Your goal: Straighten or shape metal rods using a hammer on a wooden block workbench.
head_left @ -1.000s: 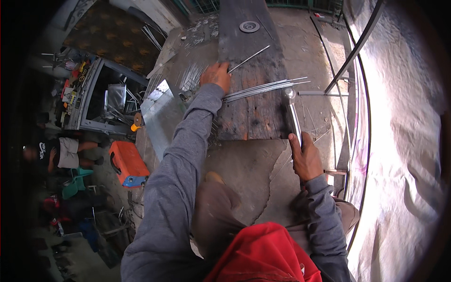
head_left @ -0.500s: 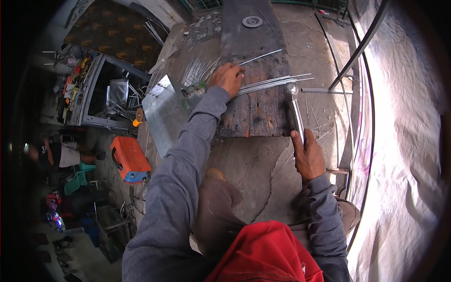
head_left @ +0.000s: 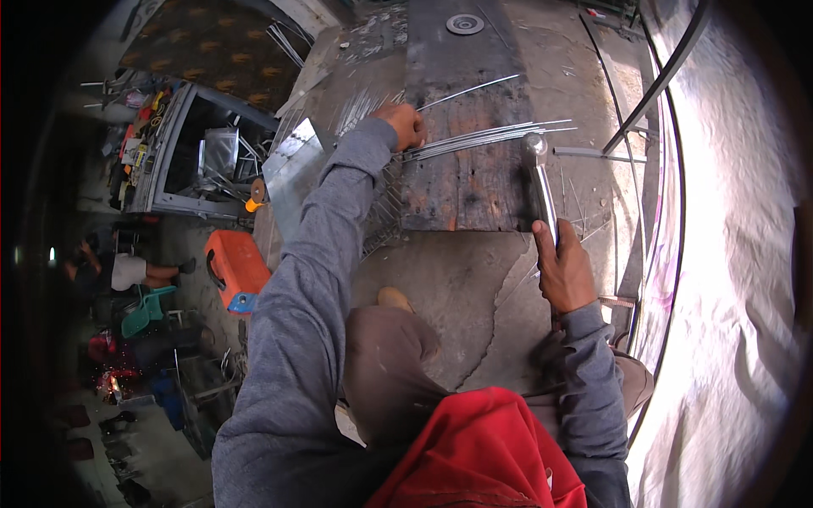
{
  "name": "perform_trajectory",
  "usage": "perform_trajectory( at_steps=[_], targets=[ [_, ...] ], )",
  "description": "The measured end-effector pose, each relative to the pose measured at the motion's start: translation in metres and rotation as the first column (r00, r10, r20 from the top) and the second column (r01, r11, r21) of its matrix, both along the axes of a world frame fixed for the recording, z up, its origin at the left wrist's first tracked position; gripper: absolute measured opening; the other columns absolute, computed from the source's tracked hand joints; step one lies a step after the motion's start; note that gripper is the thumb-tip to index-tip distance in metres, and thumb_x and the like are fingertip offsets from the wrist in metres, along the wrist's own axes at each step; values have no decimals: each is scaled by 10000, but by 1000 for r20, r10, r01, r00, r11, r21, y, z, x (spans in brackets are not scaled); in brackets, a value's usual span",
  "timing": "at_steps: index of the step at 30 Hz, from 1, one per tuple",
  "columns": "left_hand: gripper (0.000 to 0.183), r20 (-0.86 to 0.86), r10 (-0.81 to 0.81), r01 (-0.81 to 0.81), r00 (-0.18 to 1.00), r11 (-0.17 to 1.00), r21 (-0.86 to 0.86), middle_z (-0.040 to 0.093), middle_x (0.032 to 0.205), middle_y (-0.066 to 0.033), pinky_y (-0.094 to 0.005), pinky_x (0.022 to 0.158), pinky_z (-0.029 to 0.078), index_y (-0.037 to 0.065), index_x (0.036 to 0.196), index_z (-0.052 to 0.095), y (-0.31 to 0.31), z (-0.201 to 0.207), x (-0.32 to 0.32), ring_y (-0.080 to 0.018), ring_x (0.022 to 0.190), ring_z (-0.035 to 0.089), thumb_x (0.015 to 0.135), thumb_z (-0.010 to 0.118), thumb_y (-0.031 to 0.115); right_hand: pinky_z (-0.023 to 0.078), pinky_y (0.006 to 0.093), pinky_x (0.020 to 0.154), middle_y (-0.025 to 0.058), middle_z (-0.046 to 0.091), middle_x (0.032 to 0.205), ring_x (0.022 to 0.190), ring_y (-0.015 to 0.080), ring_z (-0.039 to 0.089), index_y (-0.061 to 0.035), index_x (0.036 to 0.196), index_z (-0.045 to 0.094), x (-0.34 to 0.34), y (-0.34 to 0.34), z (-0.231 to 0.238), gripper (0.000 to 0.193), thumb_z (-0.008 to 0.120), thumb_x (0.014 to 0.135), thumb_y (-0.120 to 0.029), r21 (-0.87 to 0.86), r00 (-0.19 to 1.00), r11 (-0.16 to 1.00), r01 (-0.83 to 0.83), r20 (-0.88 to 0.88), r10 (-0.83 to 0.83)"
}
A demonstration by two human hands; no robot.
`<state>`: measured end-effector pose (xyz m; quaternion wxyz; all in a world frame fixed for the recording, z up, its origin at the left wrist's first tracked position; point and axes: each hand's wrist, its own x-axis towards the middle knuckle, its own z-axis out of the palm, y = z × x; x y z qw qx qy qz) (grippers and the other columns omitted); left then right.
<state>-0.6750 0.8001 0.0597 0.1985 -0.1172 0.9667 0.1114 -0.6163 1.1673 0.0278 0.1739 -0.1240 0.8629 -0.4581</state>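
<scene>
Across the dark worktop (head_left: 466, 199), a bundle of rods (head_left: 484, 138) lay loosely fanned, right ends jutting past the edge toward three o'clock. At ten o'clock came the left hand (head_left: 405, 127), fingers curled low over the edge, just beside the bundle and a single rod (head_left: 468, 91) slanting off toward two. Had they gripped either? I could not tell; the knuckles hid the tips. Down at five o'clock, no such doubt: the right hand (head_left: 566, 275) was wrapped snugly round a shiny hammer (head_left: 545, 184), its rounded head up by the bundle's right ends. Touching them or just above, I could not say.

So sorting and steadying the rods looked like the step in hand, with the hammer at the ready! By my reading, the next move called for a sure pinch on one rod and the hammer head kept well apart from those left fingers.

And the surroundings? The bundle itself was in the way, lying between hammer and single rod. A tube (head_left: 601, 156) lay at three o'clock, near enough to crowd a swing. A disc (head_left: 465, 24) sat harmlessly at twelve, a metal sheet (head_left: 292, 165) at nine, an orange machine (head_left: 237, 267) at eight, with a green stool (head_left: 146, 315) beyond.
</scene>
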Motion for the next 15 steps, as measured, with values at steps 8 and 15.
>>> perform_trajectory(
  at_steps=[8,15],
  targets=[
    [212,-129,-75,75,989,997,-1,732,994,-130,-403,864,540,49,1032,688,4,-9,29,-296,973,703,894,706,209,475,549,653,310,630,762,760,527,636,7,1043,551,1,-2,3,484,501,1041,-475,12,1000,1000,0,17,0],
    [213,-115,-112,107,987,993,-49,714,1031,-127,-443,852,541,71,1005,678,2,-17,32,-327,1005,685,881,687,244,473,562,664,310,634,773,767,533,631,2,1043,553,1,-2,1,484,502,1038,-479,-1,998,1000,13,57,-13]
  ],
)
